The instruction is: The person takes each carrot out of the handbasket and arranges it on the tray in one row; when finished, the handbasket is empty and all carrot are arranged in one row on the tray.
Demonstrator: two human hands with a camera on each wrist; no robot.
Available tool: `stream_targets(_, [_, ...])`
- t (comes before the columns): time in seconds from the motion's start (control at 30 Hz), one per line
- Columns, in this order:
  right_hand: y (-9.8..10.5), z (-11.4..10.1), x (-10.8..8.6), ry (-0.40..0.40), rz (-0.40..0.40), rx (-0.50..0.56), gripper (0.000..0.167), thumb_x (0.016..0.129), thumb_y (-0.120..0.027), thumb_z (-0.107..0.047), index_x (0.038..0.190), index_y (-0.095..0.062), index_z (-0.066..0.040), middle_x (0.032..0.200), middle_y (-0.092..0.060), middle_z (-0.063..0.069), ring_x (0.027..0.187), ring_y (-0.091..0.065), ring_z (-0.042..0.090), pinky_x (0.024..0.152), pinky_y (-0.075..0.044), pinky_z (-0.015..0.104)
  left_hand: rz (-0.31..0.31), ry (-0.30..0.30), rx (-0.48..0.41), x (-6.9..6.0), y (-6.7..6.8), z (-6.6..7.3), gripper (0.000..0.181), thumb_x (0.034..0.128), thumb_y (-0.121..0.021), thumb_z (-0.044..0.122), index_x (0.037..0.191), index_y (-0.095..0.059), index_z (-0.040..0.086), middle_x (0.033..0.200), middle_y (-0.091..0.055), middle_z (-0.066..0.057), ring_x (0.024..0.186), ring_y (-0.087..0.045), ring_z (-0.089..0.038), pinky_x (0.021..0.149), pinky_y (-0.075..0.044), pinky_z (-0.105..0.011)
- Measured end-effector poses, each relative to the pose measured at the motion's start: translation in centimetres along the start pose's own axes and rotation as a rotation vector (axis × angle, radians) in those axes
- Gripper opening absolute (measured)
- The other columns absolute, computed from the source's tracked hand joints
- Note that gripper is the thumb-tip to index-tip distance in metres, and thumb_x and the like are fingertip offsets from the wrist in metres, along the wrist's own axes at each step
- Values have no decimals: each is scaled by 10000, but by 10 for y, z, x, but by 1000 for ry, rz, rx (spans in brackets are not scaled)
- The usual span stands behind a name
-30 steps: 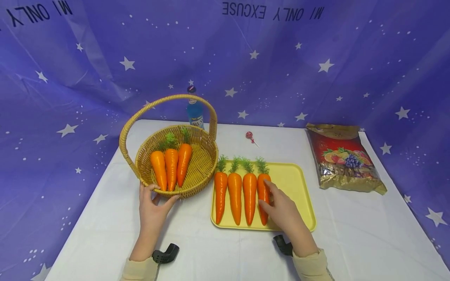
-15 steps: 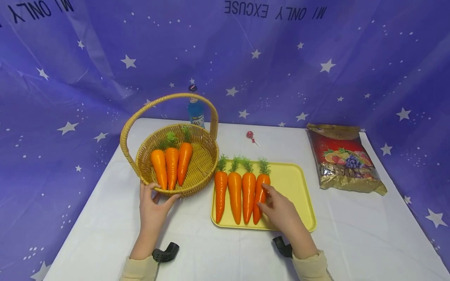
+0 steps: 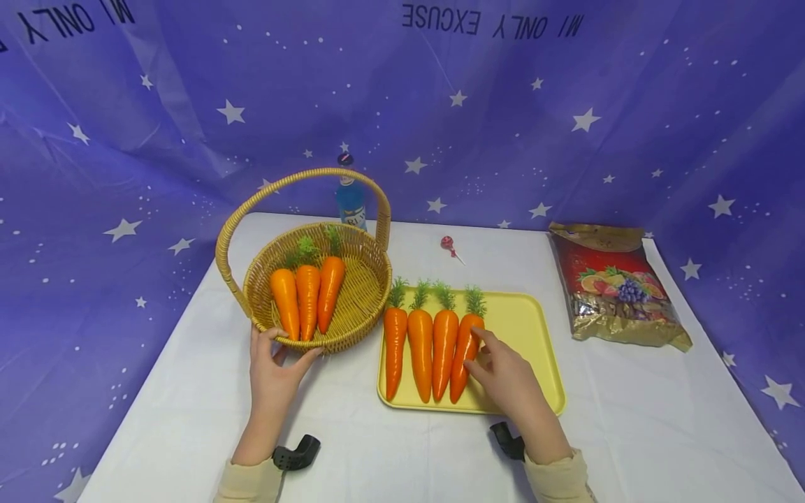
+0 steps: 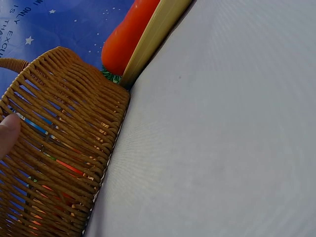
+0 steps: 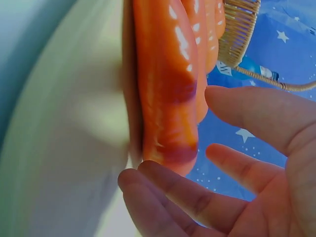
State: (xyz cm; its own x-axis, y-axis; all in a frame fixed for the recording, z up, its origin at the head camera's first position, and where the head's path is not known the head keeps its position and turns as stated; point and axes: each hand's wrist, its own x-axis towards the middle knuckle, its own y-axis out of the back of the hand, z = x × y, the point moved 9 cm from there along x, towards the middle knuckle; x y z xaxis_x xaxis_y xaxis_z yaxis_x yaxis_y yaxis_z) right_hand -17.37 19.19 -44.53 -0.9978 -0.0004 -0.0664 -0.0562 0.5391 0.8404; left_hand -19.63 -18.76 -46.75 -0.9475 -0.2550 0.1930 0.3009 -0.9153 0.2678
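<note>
My left hand (image 3: 273, 374) grips the near rim of a wicker basket (image 3: 367, 314), fingers over the edge and thumb against its outer wall. Three orange carrots (image 3: 307, 300) with green tops lie in the basket. Beside it, several more carrots lie in a row on a yellow tray (image 3: 522, 335). Over the rightmost carrot (image 3: 467, 353) is my right hand (image 3: 508, 377), its fingers spread and loosely bent. In the right wrist view a gap shows between the thumb and that carrot; whether a fingertip touches it I cannot tell.
A blue bottle (image 3: 352, 202) stands behind the basket. A red lollipop (image 3: 448, 243) lies behind the tray. At the right is a red and gold bag (image 3: 619, 286) with fruit printed on it. A purple starred cloth (image 3: 490, 126) hangs behind the white table (image 3: 352, 447).
The tip of the rightmost carrot has swung left, and the carrot beside it has tilted a little the same way. My left hand stays on the basket.
</note>
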Motion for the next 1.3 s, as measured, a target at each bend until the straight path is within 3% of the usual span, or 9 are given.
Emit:
stream_targets(0.13, [6, 1, 2, -6, 9, -4, 595, 894, -692, -288, 1413, -458, -115, 1154, -632, 153, 938, -625, 280, 812, -520, 478, 2, -6, 1, 1, 0, 0, 588, 691, -874, 72, 1076, -440, -23, 1581, -88, -88, 1386, -235, -283, 1018, -397, -450])
stream_targets(0.37, [24, -10, 9, 35, 99, -32, 550, 901, -677, -236, 1394, -480, -91, 1163, -627, 182, 943, -626, 317, 798, -516, 498, 7, -22, 10, 1, 1, 1, 586, 683, -877, 64, 1070, -442, -9, 1566, -122, -106, 1376, -251, -279, 1007, -418, -299])
stream_targets(0.5, [31, -32, 18, 84, 124, -17, 574, 888, -695, -216, 1408, -476, -110, 1194, -619, 183, 991, -616, 336, 827, -514, 507, 9, -13, 12, 1, 2, 1, 592, 681, -877, 59, 1077, -443, -9, 1576, -94, -107, 1386, -238, -280, 1012, -413, -349])
stream_targets(0.67, [31, -72, 32, 161, 90, 40, 594, 888, -703, -214, 1429, -463, -172, 1222, -610, 131, 996, -607, 305, 817, -526, 473, 2, 9, 4, 0, 1, -1, 596, 690, -874, 68, 1091, -440, -16, 1591, -46, -95, 1408, -198, -281, 1022, -395, -430])
stream_targets(0.87, [17, -123, 52, 333, 53, 123, 531, 912, -674, -206, 1410, -490, -235, 1200, -614, 62, 999, -623, 250, 813, -547, 375, -11, 14, -5, 0, 1, 4, 618, 689, -869, 55, 1116, -433, -38, 1576, -95, -90, 1394, -220, -288, 1019, -389, -434])
stream_targets(1.0, [-2, -155, 65, 436, 13, 117, 524, 926, -654, -226, 1419, -479, -251, 1182, -612, 9, 960, -613, 197, 770, -534, 314, -7, 6, -3, 0, 2, 4, 620, 694, -872, 83, 1119, -434, -28, 1585, -75, -77, 1404, -204, -286, 1020, -388, -448])
stream_targets(1.1, [-17, -177, 74, 470, -46, 79, 538, 929, -646, -246, 1434, -459, -245, 1239, -596, 1, 956, -601, 185, 766, -527, 327, 0, -9, -4, -1, 1, 4, 602, 701, -871, 103, 1103, -442, -27, 1578, -98, -83, 1397, -219, -279, 1022, -395, -414])
stream_targets(1.3, [-53, -201, 91, 474, -174, 7, 590, 933, -645, -284, 1469, -403, -232, 1424, -491, 3, 1176, -553, 187, 933, -496, 358, 10, -26, 9, 0, 1, 2, 590, 699, -870, 92, 1090, -446, -32, 1565, -125, -114, 1384, -241, -289, 1006, -415, -339])
